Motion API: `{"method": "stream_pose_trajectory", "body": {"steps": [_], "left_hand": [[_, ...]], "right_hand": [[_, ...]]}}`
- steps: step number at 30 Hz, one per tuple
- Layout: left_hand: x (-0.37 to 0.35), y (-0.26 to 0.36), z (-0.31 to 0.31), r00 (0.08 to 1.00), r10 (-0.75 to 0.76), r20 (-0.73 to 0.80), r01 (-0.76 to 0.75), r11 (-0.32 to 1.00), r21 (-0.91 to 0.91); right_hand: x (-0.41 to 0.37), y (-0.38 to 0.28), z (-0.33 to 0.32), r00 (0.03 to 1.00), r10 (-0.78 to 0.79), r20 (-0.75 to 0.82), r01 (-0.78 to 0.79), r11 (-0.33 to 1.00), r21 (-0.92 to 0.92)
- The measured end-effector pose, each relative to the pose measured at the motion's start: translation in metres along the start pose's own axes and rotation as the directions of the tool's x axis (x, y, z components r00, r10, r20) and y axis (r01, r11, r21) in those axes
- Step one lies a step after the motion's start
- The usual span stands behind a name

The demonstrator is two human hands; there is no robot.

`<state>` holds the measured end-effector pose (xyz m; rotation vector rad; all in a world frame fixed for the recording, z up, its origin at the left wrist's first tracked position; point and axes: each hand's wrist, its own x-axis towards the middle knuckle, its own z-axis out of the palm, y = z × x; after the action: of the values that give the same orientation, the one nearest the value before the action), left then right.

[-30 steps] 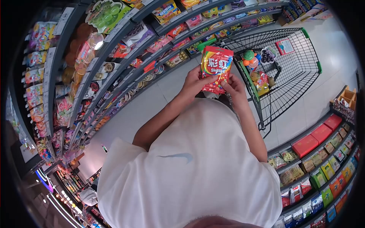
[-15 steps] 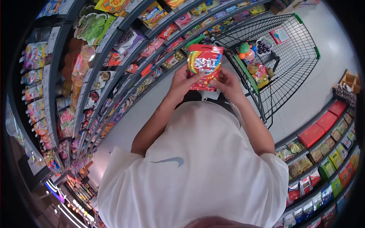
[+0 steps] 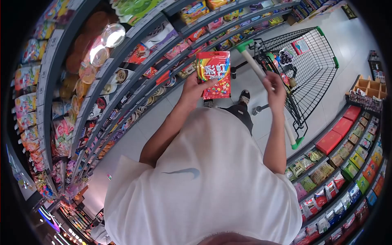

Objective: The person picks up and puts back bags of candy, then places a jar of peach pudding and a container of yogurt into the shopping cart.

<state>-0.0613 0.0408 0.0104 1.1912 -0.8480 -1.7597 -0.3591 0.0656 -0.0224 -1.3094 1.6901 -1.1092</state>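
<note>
My left hand (image 3: 195, 90) is closed on the left edge of a red candy bag (image 3: 214, 77) with a rainbow print, its thumb across the front. The bag is upright in front of my chest. To its right, my right hand (image 3: 275, 90) has its fingers curled over the pale handle (image 3: 254, 63) of a shopping cart (image 3: 308, 77). The palm side of this hand is hidden. Inside the cart lie a dark-berry-patterned pack (image 3: 286, 56) and other colourful items, partly covered by the cart's frame.
Curved by the lens, candy shelves (image 3: 134, 45) with price strips line my left side. Lower shelves (image 3: 326, 179) of packaged snacks and red boxes (image 3: 328, 142) stand on my right. A wooden divided tray (image 3: 367, 86) is farther ahead. My shoe (image 3: 244, 96) shows on the tiled floor.
My right hand has let go of the candy bag and moved right to the cart handle. The cart has swung and its handle end shifted right. My left hand still has the bag.
</note>
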Motion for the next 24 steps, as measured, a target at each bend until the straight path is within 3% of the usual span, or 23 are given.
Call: {"method": "stream_pose_trajectory", "body": {"steps": [1, 3, 4, 7, 9, 10, 11, 13, 15, 17, 21, 24], "left_hand": [[-0.006, 0.001, -0.012, 1.000, 0.018, -0.012, -0.018, 1.000, 0.024], [-0.013, -0.001, -0.035, 0.999, 0.044, -0.020, -0.042, 0.996, 0.080], [-0.015, -0.005, -0.047, 0.999, 0.052, -0.017, -0.050, 0.993, 0.109], [-0.025, -0.007, -0.068, 0.999, 0.041, -0.036, -0.035, 0.989, 0.147], [-0.026, -0.015, -0.080, 0.997, -0.011, -0.079, 0.020, 0.993, 0.118], [-0.022, -0.026, -0.087, 0.998, -0.012, -0.063, 0.015, 0.999, 0.047], [-0.020, -0.030, -0.091, 0.995, -0.087, -0.055, 0.078, 0.986, -0.149], [-0.016, -0.039, -0.100, 0.975, -0.221, 0.013, 0.196, 0.833, -0.517], [-0.004, -0.052, -0.120, 0.958, -0.286, 0.031, 0.244, 0.751, -0.613], [0.001, -0.060, -0.138, 0.954, -0.301, 0.004, 0.229, 0.716, -0.659], [0.023, -0.090, -0.195, 0.987, -0.123, -0.106, 0.056, 0.871, -0.488], [0.024, -0.088, -0.223, 0.886, -0.226, -0.405, 0.201, 0.974, -0.104]], "right_hand": [[-0.001, 0.023, -0.003, 0.995, -0.013, -0.102, 0.003, 0.996, -0.090], [-0.014, 0.040, -0.008, 0.991, -0.118, -0.057, 0.088, 0.924, -0.372], [-0.025, 0.045, -0.007, 0.999, -0.001, -0.047, -0.024, 0.840, -0.542], [-0.033, 0.039, -0.004, 0.998, -0.041, -0.047, -0.005, 0.699, -0.715], [-0.028, 0.053, -0.009, 1.000, -0.012, -0.014, -0.001, 0.706, -0.708], [-0.024, 0.058, -0.013, 1.000, 0.019, 0.007, -0.008, 0.692, -0.722], [-0.021, 0.057, -0.015, 0.998, 0.052, 0.027, -0.015, 0.676, -0.737], [-0.021, 0.056, -0.017, 0.993, 0.109, 0.036, -0.049, 0.682, -0.730], [-0.017, 0.057, -0.019, 0.982, 0.188, 0.030, -0.107, 0.676, -0.729], [-0.016, 0.070, -0.020, 0.987, 0.157, 0.021, -0.089, 0.660, -0.746], [-0.017, 0.054, -0.015, 0.989, 0.140, -0.043, -0.127, 0.675, -0.726], [-0.017, 0.051, -0.011, 0.987, 0.157, -0.043, -0.147, 0.748, -0.647]]}}
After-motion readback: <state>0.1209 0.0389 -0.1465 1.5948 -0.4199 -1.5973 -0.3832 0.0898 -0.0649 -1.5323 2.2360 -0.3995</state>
